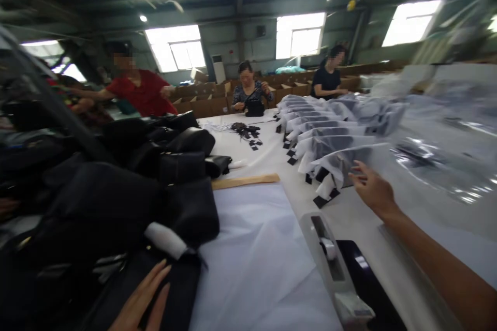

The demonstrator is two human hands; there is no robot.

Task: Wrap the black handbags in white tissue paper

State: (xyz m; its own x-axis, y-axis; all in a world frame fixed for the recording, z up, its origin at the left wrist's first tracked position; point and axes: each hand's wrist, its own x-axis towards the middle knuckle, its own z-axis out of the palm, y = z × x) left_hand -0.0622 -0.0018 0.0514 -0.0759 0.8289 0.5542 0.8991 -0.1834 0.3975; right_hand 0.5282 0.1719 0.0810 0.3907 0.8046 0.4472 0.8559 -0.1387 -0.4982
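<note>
Head view: white table (267, 158), dark bags (186, 201) heaped left, wrapped bags (330, 139) rowed right | left hand (143, 300), fingers open, at dark bags; right hand (370, 189), fingers open, beside wrapped bags | room: bright windows (301, 36), cardboard boxes (202, 106).

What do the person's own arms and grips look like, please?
The right grip is ungloved, with slender fingers; the right forearm shows no sleeve, watch or bracelet. The left grip, partly out of frame, is also ungloved, with slender fingers. Its wrist and forearm are not visible. Blur leaves small details, such as rings, uncertain.
</note>
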